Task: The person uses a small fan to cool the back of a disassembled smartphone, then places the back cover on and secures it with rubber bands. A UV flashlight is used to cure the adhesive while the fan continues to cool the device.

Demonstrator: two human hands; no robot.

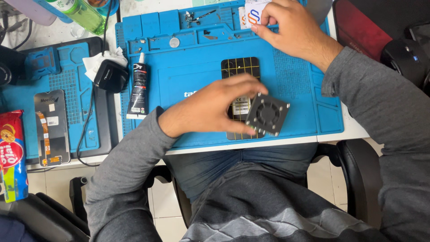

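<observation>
My left hand (214,106) grips a small square grey cooling fan (267,114) by its edge, tilted just above a black phone (241,96) that lies face down with yellow grid lines on its back. The phone rests on a blue repair mat (197,76). My right hand (293,29) reaches to the mat's far edge and pinches a small white card with an orange and blue mark (251,14).
A black glue tube (139,86) lies at the mat's left side, beside a black charger block (109,75) on white tissue. A second blue mat (67,85) holds an opened phone (52,125). A green bottle (83,13), snack packet (11,154) and black mouse (405,56) surround.
</observation>
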